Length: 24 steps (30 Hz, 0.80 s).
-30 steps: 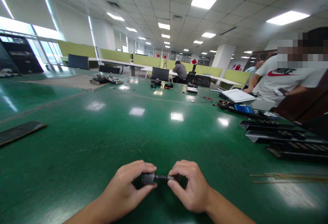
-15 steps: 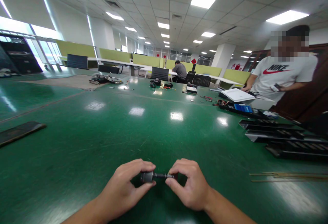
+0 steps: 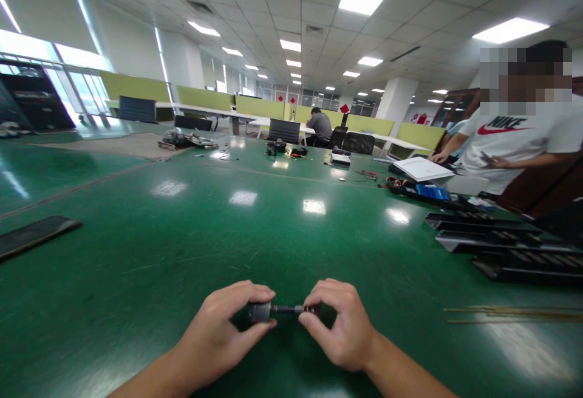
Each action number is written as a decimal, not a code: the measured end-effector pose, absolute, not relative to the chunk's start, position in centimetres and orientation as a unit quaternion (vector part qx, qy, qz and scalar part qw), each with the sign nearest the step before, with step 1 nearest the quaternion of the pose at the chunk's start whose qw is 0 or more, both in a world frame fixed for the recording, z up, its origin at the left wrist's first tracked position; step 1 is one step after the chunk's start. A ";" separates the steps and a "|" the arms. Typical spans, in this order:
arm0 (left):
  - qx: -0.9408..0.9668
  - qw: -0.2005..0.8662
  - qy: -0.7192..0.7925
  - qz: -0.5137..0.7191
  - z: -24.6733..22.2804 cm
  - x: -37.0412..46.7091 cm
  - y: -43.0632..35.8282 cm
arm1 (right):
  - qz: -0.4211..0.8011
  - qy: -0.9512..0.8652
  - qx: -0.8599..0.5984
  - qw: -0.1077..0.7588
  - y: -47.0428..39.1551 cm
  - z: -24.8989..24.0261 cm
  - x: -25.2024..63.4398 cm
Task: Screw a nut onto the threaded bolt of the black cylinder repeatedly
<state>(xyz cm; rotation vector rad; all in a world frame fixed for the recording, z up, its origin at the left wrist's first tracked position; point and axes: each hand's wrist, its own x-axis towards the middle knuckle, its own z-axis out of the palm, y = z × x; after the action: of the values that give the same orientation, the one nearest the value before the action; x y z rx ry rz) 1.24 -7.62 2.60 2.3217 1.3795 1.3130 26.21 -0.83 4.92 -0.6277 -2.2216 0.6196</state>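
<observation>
A small dark cylindrical part with a thin shaft (image 3: 286, 309) lies level between my hands, low in the middle of the view. My left hand (image 3: 228, 325) pinches its thick grey-black end (image 3: 259, 312) between thumb and fingers. At the other end of the shaft, my right hand (image 3: 339, 325) grips a smaller dark end piece (image 3: 312, 308) with thumb and forefinger. Both hands are just over the green tabletop (image 3: 195, 252). What the smaller end looks like in full is partly hidden by the fingers.
Black metal channels (image 3: 492, 240) and thin brass-coloured rods (image 3: 510, 314) lie at the right. A dark flat bar (image 3: 39, 234) is at the left. A person in a white shirt (image 3: 514, 137) stands beyond a white box (image 3: 423, 169); another person (image 3: 321, 126) sits farther back.
My right hand has shifted slightly to the right, and more of the shaft and end piece shows. The standing person has moved right and closer.
</observation>
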 end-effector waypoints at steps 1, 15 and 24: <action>0.771 0.074 0.456 0.439 2.8 1.2 -7.6 | 0.241 -0.862 -0.246 0.371 -0.8 5.0 26.2; 0.731 0.088 0.522 0.431 3.9 0.7 -7.4 | 0.253 -0.859 -0.219 0.386 -1.2 4.9 26.2; 0.716 0.114 0.553 0.410 3.3 0.6 -7.6 | 0.254 -0.865 -0.206 0.382 -1.1 4.5 26.0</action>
<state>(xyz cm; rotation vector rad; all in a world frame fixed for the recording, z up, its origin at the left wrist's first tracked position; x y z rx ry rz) 0.57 -7.56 3.33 2.1008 1.6224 1.2011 26.02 -1.10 4.53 -0.5248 -2.2063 0.6470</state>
